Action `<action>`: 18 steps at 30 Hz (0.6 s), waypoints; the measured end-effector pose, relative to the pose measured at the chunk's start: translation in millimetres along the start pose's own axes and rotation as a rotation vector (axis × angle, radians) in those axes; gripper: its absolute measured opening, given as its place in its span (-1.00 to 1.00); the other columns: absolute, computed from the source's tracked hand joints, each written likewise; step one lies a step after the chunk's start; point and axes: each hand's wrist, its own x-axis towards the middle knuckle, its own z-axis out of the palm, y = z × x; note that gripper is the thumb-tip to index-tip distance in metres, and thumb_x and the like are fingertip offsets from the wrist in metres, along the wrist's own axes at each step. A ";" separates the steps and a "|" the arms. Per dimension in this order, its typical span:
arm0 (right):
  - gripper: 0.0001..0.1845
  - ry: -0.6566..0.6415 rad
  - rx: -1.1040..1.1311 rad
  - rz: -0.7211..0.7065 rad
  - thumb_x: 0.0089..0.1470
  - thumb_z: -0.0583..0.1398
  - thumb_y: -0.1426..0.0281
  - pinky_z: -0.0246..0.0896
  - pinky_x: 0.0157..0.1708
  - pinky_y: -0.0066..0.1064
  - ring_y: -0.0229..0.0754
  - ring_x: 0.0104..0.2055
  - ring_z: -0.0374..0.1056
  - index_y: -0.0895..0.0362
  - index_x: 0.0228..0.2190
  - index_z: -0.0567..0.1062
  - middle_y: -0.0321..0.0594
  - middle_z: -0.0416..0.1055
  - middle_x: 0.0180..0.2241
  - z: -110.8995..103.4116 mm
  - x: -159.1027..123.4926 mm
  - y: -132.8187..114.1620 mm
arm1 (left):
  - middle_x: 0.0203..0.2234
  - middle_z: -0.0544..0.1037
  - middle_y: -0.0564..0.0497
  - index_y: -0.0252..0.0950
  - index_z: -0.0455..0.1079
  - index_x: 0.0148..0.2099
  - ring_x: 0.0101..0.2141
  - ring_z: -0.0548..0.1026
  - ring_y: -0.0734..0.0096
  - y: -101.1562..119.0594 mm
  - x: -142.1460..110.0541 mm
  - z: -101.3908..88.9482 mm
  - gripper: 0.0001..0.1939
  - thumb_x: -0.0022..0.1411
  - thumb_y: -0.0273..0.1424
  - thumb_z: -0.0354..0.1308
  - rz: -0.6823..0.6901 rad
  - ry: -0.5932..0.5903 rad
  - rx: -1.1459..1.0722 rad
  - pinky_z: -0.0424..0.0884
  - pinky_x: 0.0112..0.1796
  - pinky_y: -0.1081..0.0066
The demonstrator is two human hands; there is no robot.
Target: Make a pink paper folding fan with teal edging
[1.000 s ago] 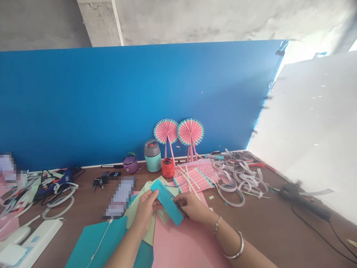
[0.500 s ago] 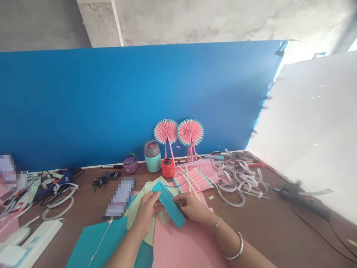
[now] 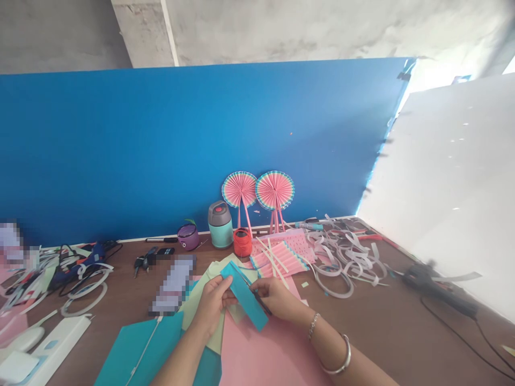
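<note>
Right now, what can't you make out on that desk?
In the head view:
Scissors: grip mostly covered by the right hand.
Blue paper: layers too fine to count.
Phone: screen blurred into blocks.
Power strip: near end cut off by bottom edge.
Pink paper: cut off likewise.

The right hand (image 3: 277, 298) partly covers the scissors (image 3: 263, 304) at centre; some fingers of the left hand (image 3: 212, 301) go behind the blue paper (image 3: 246, 302). Pixelation masks the phone (image 3: 174, 287), left of centre. The bottom edge crops both forearms (image 3: 180, 348), the pink sheet (image 3: 259, 354) and, lower left, the power strip (image 3: 60, 340). The black tool (image 3: 440, 292) at right is blurred.
</note>
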 end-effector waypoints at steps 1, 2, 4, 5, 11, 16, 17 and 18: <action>-0.70 0.002 -0.003 0.002 -0.21 0.11 0.55 -0.05 -0.71 -0.61 -0.41 -0.70 0.08 0.20 -0.37 0.53 -0.43 0.23 -0.72 -0.1 -0.2 -0.4 | -0.59 0.56 0.00 -0.33 0.39 -0.44 -0.59 0.50 0.42 -0.2 0.2 0.0 -0.64 -0.11 -0.13 0.32 0.000 0.001 -0.001 0.38 -0.52 0.49; -0.70 0.005 -0.011 0.003 -0.22 0.10 0.55 -0.05 -0.71 -0.61 -0.41 -0.70 0.08 0.19 -0.37 0.53 -0.43 0.22 -0.72 -0.2 -0.3 -0.6 | -0.59 0.56 -0.01 -0.33 0.39 -0.44 -0.58 0.51 0.41 -0.4 0.2 0.0 -0.64 -0.11 -0.13 0.32 0.000 0.001 -0.002 0.39 -0.52 0.49; -0.70 0.009 -0.033 0.001 -0.22 0.09 0.56 -0.06 -0.71 -0.61 -0.40 -0.69 0.09 0.19 -0.38 0.53 -0.44 0.21 -0.73 -0.5 -0.4 -0.2 | -0.58 0.57 -0.02 -0.33 0.39 -0.44 -0.57 0.52 0.39 -0.5 0.1 0.2 -0.64 -0.11 -0.14 0.33 0.003 0.005 -0.003 0.40 -0.52 0.47; -0.69 0.011 -0.044 -0.002 -0.22 0.08 0.56 -0.06 -0.71 -0.61 -0.40 -0.69 0.10 0.19 -0.38 0.53 -0.44 0.21 -0.73 -0.6 -0.3 0.2 | -0.58 0.57 -0.02 -0.33 0.39 -0.43 -0.56 0.53 0.37 -0.5 0.0 0.4 -0.64 -0.10 -0.14 0.32 0.005 0.005 -0.003 0.40 -0.51 0.47; -0.69 0.012 -0.058 0.002 -0.24 0.07 0.56 -0.01 -0.70 -0.59 -0.38 -0.70 0.15 0.18 -0.40 0.52 -0.44 0.22 -0.75 -0.8 0.6 1.9 | -0.58 0.57 -0.01 -0.32 0.38 -0.43 -0.56 0.52 0.37 -1.3 -0.4 -0.4 -0.68 -0.07 -0.16 0.31 0.009 0.003 0.000 0.41 -0.51 0.47; -0.75 0.022 -0.036 -0.012 -0.20 0.12 0.51 -0.02 -0.69 -0.58 -0.39 -0.70 0.12 0.18 -0.40 0.51 -0.45 0.23 -0.73 -0.1 0.4 3.7 | -0.59 0.56 -0.01 -0.32 0.38 -0.44 -0.59 0.50 0.40 -2.7 -0.2 -0.8 -0.68 -0.07 -0.17 0.32 -0.012 -0.010 0.005 0.39 -0.52 0.47; -0.77 0.025 -0.030 -0.012 -0.19 0.13 0.49 -0.04 -0.69 -0.57 -0.39 -0.70 0.10 0.18 -0.40 0.51 -0.45 0.23 -0.73 -0.1 0.5 3.9 | -0.60 0.56 -0.01 -0.32 0.38 -0.44 -0.60 0.50 0.41 -2.6 -0.4 -0.4 -0.67 -0.08 -0.17 0.32 -0.015 -0.012 0.008 0.39 -0.52 0.47; -0.79 0.029 -0.026 -0.010 -0.19 0.15 0.48 -0.05 -0.69 -0.57 -0.39 -0.70 0.09 0.18 -0.41 0.51 -0.45 0.22 -0.73 -0.1 0.7 3.9 | -0.60 0.56 -0.01 -0.32 0.37 -0.45 -0.60 0.50 0.41 -2.3 -0.7 0.0 -0.67 -0.08 -0.16 0.32 -0.015 -0.012 0.010 0.38 -0.53 0.48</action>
